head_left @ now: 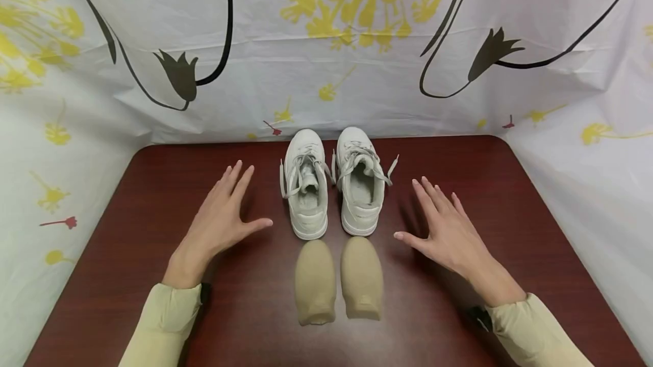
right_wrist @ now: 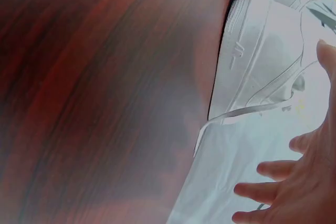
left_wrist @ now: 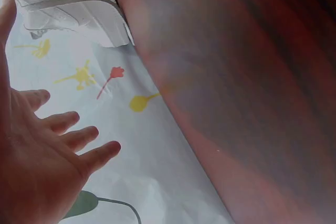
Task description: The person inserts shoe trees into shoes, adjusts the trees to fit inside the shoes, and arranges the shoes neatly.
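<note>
Two white lace-up sneakers stand side by side on the table, toes pointing away: the left sneaker [head_left: 309, 223] and the right sneaker [head_left: 361, 220]. Their laces hang loose at the sides. Just behind the heels lie two beige, rounded, sock-like pieces, a left piece [head_left: 315, 282] and a right piece [head_left: 361, 276]. My left hand [head_left: 218, 216] is held to the left of the sneakers, fingers spread, holding nothing. On the other side my right hand [head_left: 451, 233] is likewise spread and empty. Each wrist view shows the sneaker nearest that hand, apart from the palm.
A dark red-brown wooden table [head_left: 117, 253] with rounded far corners carries everything. Behind it and along both sides hangs a white sheet [head_left: 326, 112] printed with yellow flowers and dark stems, close to the sneakers' toes.
</note>
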Action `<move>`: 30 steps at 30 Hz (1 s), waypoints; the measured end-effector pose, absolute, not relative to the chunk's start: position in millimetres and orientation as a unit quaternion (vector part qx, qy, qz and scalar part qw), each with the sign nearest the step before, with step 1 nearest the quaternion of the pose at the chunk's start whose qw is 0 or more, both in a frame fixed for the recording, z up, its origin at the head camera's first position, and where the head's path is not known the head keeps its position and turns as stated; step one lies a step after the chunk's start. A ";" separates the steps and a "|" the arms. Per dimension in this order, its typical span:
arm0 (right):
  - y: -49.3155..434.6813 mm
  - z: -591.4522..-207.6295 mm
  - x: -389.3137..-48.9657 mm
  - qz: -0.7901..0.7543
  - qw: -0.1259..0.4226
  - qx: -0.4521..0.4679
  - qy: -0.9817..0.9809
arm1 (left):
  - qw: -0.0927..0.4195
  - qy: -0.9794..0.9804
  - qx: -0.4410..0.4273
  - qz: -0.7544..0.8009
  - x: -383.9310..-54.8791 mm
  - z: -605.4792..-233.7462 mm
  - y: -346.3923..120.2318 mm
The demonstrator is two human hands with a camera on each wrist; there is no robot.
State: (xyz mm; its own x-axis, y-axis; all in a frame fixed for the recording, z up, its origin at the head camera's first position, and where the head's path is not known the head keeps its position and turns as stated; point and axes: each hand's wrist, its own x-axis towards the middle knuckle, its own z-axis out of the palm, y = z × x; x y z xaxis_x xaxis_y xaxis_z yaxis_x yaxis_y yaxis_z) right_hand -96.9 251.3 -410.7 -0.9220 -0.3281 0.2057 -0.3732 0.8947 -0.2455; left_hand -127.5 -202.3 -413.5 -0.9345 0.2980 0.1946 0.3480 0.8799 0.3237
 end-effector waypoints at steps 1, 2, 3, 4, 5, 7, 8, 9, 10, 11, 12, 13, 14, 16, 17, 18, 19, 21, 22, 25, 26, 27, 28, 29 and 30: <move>251.3 -410.0 -95.3 0.141 0.080 0.184 -0.970 | 0.072 -0.965 -0.170 -0.184 -127.9 -413.0 -201.4; 251.2 -409.5 -93.7 0.139 0.080 0.188 -0.969 | 0.075 -0.964 -0.174 -0.189 -128.2 -412.5 -200.4; 250.7 -408.8 -91.9 0.138 0.080 0.192 -0.968 | 0.078 -0.961 -0.178 -0.196 -128.8 -412.0 -199.0; 249.9 -408.3 -90.1 0.137 0.081 0.196 -0.968 | 0.080 -0.958 -0.181 -0.205 -129.0 -411.7 -197.6; 248.8 -408.2 -88.3 0.137 0.080 0.201 -0.967 | 0.081 -0.956 -0.185 -0.215 -129.1 -411.3 -196.4; 246.8 -408.8 -85.4 0.136 0.078 0.208 -0.965 | 0.080 -0.950 -0.190 -0.235 -128.9 -410.3 -193.7; 245.8 -409.3 -84.2 0.137 0.078 0.210 -0.965 | 0.080 -0.947 -0.192 -0.244 -128.7 -409.8 -192.4; 244.9 -409.7 -83.1 0.137 0.079 0.212 -0.964 | 0.079 -0.945 -0.193 -0.254 -128.8 -409.4 -191.3; 244.1 -410.1 -82.4 0.138 0.079 0.214 -0.964 | 0.077 -0.943 -0.192 -0.260 -128.7 -409.0 -190.6; 243.6 -410.4 -81.8 0.138 0.079 0.216 -0.963 | 0.076 -0.942 -0.192 -0.264 -129.1 -408.3 -189.8; 243.3 -410.4 -81.5 0.138 0.081 0.217 -0.963 | 0.075 -0.942 -0.192 -0.265 -129.6 -407.6 -189.1; 242.9 -410.3 -81.1 0.139 0.082 0.218 -0.963 | 0.074 -0.942 -0.192 -0.266 -130.5 -407.0 -188.6; 242.4 -409.9 -80.6 0.141 0.082 0.218 -0.962 | 0.074 -0.942 -0.192 -0.265 -131.3 -406.3 -187.8; 241.2 -408.9 -79.4 0.145 0.079 0.221 -0.961 | 0.074 -0.942 -0.194 -0.262 -133.8 -405.1 -186.2; 240.6 -408.5 -78.6 0.147 0.077 0.223 -0.961 | 0.075 -0.942 -0.196 -0.261 -135.2 -404.3 -185.2; 240.0 -408.0 -77.5 0.150 0.074 0.226 -0.960 | 0.076 -0.942 -0.199 -0.260 -136.4 -403.4 -184.0; 239.3 -407.7 -76.3 0.154 0.072 0.229 -0.958 | 0.079 -0.941 -0.202 -0.260 -137.9 -402.6 -182.7; 238.3 -407.4 -73.4 0.159 0.071 0.238 -0.956 | 0.086 -0.938 -0.212 -0.261 -141.0 -400.8 -179.9; 237.8 -407.5 -71.9 0.161 0.072 0.244 -0.954 | 0.090 -0.936 -0.216 -0.263 -142.1 -399.7 -178.2; 236.1 -408.2 -67.3 0.166 0.072 0.259 -0.949 | 0.105 -0.929 -0.231 -0.270 -145.7 -396.2 -173.4; 235.5 -408.6 -65.7 0.168 0.071 0.264 -0.947 | 0.109 -0.927 -0.235 -0.272 -146.8 -395.4 -172.0; 234.9 -409.2 -63.9 0.171 0.069 0.267 -0.946 | 0.111 -0.925 -0.238 -0.275 -147.7 -394.7 -170.6; 234.3 -409.9 -62.3 0.173 0.068 0.271 -0.945 | 0.113 -0.923 -0.241 -0.277 -148.9 -394.3 -169.1; 233.5 -410.7 -60.5 0.174 0.065 0.274 -0.944 | 0.115 -0.922 -0.244 -0.279 -150.2 -394.1 -167.9; 232.6 -411.6 -58.7 0.176 0.064 0.278 -0.942 | 0.114 -0.921 -0.246 -0.280 -151.5 -394.4 -166.8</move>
